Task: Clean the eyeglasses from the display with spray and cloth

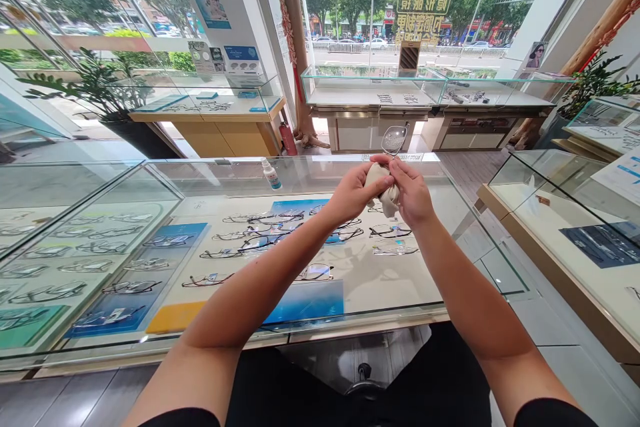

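Our left hand [354, 192] and right hand [413, 192] clamped a beige cloth [389, 199] and eyeglasses [395, 141]. A spray bottle [271, 175] stood on the display case [220, 177].

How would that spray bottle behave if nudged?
The spray bottle looks small and plastic, so probably light. It's taller than wide, so pushing near its cap could tip it; pushed low, it may slide on the smooth glass countertop.
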Available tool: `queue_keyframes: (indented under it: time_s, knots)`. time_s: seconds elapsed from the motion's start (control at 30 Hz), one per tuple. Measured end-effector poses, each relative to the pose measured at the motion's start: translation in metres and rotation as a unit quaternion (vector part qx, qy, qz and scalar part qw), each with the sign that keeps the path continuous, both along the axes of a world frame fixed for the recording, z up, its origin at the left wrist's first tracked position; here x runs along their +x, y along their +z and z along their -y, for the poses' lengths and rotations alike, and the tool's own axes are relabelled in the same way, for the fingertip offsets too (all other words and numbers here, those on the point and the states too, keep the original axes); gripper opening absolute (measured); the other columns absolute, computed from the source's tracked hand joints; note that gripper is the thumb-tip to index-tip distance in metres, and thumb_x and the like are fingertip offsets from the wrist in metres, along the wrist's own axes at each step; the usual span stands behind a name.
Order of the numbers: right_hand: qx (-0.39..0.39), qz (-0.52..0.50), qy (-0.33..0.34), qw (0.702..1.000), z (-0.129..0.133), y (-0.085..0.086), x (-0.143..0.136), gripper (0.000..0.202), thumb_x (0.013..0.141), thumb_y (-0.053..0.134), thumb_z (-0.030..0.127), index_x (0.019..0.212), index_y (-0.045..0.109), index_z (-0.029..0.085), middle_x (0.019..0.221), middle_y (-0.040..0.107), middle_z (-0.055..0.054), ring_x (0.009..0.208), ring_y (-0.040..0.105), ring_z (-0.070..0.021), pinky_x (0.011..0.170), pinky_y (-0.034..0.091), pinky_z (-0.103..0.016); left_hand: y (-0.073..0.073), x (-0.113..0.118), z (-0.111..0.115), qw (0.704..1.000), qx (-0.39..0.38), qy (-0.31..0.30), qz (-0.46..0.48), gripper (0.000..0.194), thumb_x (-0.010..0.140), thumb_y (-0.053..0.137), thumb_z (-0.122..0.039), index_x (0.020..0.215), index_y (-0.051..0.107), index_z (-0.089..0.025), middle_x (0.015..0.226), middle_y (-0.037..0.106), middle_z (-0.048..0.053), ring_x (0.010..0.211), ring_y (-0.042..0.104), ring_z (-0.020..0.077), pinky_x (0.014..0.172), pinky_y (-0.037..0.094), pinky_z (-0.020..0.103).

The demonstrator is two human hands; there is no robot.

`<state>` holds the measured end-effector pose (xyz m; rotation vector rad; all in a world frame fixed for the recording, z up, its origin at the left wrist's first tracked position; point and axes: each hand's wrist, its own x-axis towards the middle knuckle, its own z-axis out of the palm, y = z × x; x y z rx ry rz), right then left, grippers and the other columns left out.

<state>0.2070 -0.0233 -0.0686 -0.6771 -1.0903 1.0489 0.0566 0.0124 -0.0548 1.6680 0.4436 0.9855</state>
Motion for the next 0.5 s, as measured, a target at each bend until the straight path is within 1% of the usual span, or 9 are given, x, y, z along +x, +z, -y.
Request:
queue_keyframes:
  time_s: [0.07,0.13,0.2,0.27,0.37,0.43,0.5]
  knots:
    - [0.015,0.015,-0.007,1.0,0.004,0.003,-0.001,0.04,0.092,0.081,0.068,0.109,0.09,0.032,0.118,0.078,-0.003,0.111,0.071,-0.0212,0.099,0.06,-0.034,0.001,0.002,0.004,1.0,0.01,0.017,0.011,0.049,0.09,0.084,-0.064,0.097,0.068,-0.018,0.076,0.057,-0.003,0.066,0.046,0.0108,0.061,0.038,0.026]
    - [0.03,0.018,-0.005,0.999,0.008,0.006,-0.002,0.044,0.095,0.076,0.071,0.11,0.09,0.033,0.126,0.079,-0.004,0.124,0.07,-0.0238,0.112,0.057,-0.037,0.004,0.003,0.008,0.999,0.02,0.035,0.019,0.05,0.09,0.083,-0.065,0.092,0.067,-0.018,0.075,0.056,-0.002,0.068,0.047,0.0118,0.063,0.04,0.027]
    - [0.05,0.029,-0.003,0.998,0.011,0.009,-0.005,0.048,0.097,0.071,0.074,0.114,0.09,0.034,0.132,0.079,-0.003,0.136,0.068,-0.026,0.123,0.052,-0.041,0.008,0.003,0.011,0.998,0.031,0.053,0.03,0.051,0.09,0.082,-0.067,0.093,0.068,-0.018,0.077,0.059,-0.001,0.071,0.05,0.0132,0.066,0.042,0.028]
    - [0.077,0.049,-0.005,0.996,0.011,0.013,-0.008,0.048,0.099,0.069,0.075,0.118,0.089,0.035,0.135,0.079,-0.002,0.142,0.065,-0.0274,0.13,0.047,-0.045,0.014,0.002,0.013,0.996,0.037,0.069,0.045,0.049,0.09,0.081,-0.067,0.096,0.07,-0.019,0.079,0.06,-0.001,0.073,0.051,0.0141,0.069,0.044,0.029]
    - [0.129,0.082,-0.001,0.988,0.008,0.024,-0.015,0.046,0.103,0.066,0.072,0.117,0.089,0.035,0.134,0.08,-0.002,0.143,0.066,-0.0273,0.134,0.042,-0.048,0.023,-0.005,0.014,0.991,0.052,0.096,0.07,0.045,0.094,0.078,-0.065,0.094,0.071,-0.02,0.078,0.059,-0.001,0.073,0.049,0.0141,0.07,0.042,0.03]
    - [0.169,0.108,0.008,0.98,0.004,0.037,-0.018,0.044,0.106,0.064,0.069,0.115,0.09,0.035,0.13,0.082,-0.003,0.14,0.067,-0.0261,0.134,0.041,-0.049,0.031,-0.011,0.014,0.986,0.071,0.122,0.085,0.044,0.096,0.076,-0.064,0.09,0.071,-0.021,0.076,0.056,-0.002,0.071,0.046,0.0139,0.069,0.04,0.031]
    - [0.2,0.135,0.016,0.97,0.0,0.054,-0.021,0.041,0.106,0.064,0.067,0.112,0.091,0.035,0.122,0.083,-0.003,0.136,0.068,-0.0253,0.132,0.042,-0.049,0.04,-0.019,0.013,0.981,0.092,0.141,0.098,0.045,0.097,0.075,-0.065,0.088,0.072,-0.02,0.076,0.054,-0.002,0.072,0.045,0.0139,0.069,0.038,0.031]
